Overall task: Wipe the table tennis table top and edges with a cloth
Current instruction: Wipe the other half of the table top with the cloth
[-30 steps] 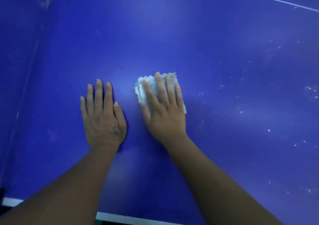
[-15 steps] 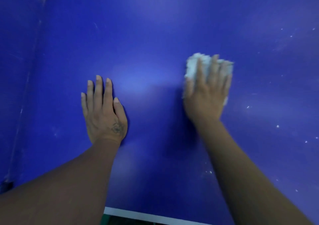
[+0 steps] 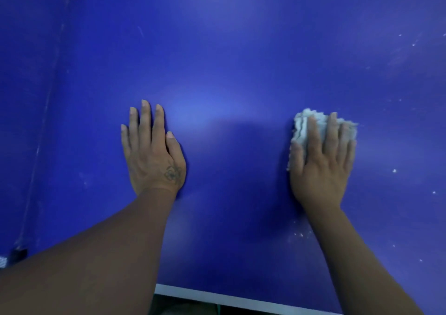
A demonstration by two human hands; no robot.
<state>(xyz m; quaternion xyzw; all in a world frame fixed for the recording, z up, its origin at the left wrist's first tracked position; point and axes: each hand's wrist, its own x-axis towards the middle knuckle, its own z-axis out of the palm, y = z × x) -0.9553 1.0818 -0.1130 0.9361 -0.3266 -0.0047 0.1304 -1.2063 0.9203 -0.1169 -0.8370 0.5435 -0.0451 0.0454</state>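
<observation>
The blue table tennis table top (image 3: 229,61) fills the view. My right hand (image 3: 322,162) lies flat on a folded white cloth (image 3: 300,131) and presses it onto the surface at the right of centre, fingers straight. Only the cloth's far and left edges show past the fingers. My left hand (image 3: 154,155) rests flat on the bare table top, fingers together and straight, a small tattoo near the thumb base.
The table's white near edge (image 3: 217,297) runs along the bottom. White specks and crumbs (image 3: 394,170) dot the surface to the right of the cloth and near my right forearm. A faint seam (image 3: 36,150) runs down the left side.
My right hand has slid the cloth rightward across the table, away from my left hand. The left hand has stayed planted in the same spot.
</observation>
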